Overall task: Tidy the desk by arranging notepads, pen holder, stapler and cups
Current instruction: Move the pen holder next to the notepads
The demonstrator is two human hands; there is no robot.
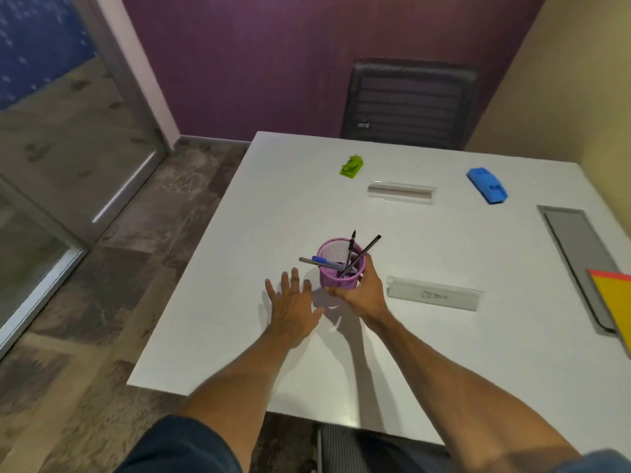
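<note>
purple pen holder in right hand

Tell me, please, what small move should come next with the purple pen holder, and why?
Probably lower the purple mesh pen holder onto the white desk, upright, then release it. The right hand grips its lower wall, it seems held tilted just above the surface, and the pens lean over the rim. The open left hand beside it can steady it.
</note>
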